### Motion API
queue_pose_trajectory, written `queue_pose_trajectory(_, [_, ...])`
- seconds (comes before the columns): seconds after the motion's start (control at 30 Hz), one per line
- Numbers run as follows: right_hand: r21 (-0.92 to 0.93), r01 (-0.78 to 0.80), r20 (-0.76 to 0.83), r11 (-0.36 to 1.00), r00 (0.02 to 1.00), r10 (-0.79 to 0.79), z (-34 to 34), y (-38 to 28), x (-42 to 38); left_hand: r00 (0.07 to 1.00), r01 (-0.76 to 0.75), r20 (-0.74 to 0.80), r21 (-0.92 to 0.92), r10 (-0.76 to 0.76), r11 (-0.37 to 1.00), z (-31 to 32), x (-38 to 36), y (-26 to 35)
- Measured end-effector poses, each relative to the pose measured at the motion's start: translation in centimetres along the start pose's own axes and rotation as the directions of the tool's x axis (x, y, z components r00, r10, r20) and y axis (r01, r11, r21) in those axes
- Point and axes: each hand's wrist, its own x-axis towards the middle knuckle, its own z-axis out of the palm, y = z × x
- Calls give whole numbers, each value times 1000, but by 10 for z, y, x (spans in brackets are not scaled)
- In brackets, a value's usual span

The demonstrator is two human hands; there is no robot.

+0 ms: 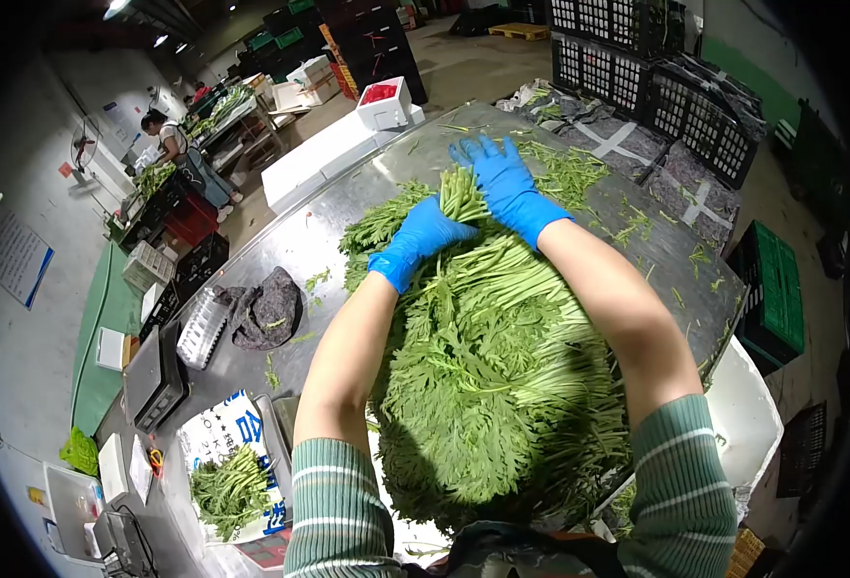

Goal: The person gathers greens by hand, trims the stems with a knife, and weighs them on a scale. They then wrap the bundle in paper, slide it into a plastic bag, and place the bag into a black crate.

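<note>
A big heap of leafy greens (pixel 473 366) with feathery leaves and pale stems, like chrysanthemum greens, lies in front of me. My left hand (pixel 423 239), in a blue glove, is wrapped round a bunch of the greens (pixel 462 196) at the far end of the heap. The bunch's cut stem ends point away from me, and some leaves show left of the hand. Beside those stem ends is my right hand (pixel 504 185), also gloved in blue, its fingers stretched out and its palm side against or close to the stems.
Leaf scraps dot the metal table (pixel 348 207). To the left are a dark cloth (pixel 266 308), a scale (pixel 155 376), orange-handled scissors (pixel 156 460) and a small pile of greens (pixel 232 489) on a printed bag. Black crates (pixel 608 63) stand behind right. A co-worker (pixel 179 154) stands far left.
</note>
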Motion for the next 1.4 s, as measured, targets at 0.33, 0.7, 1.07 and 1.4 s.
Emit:
queue_pose_trajectory(0.33, [949, -299, 256, 98, 914, 315, 193, -75, -4, 936, -94, -328, 119, 129, 988, 6, -50, 6])
queue_pose_trajectory(0.7, [357, -251, 725, 900, 682, -97, 72, -47, 5, 844, -428, -498, -396, 201, 812, -18, -103, 8])
queue_pose_trajectory(1.07, [431, -345, 662, 834, 748, -33, 50, -50, -2, 347, -656, -924, -360, -158, 664, -135, -155, 7])
queue_pose_trajectory(1.4, [807, -308, 200, 504, 945, 258, 80, -45, 9, 515, -777, -836, -549, -190, 309, -215, -272, -12])
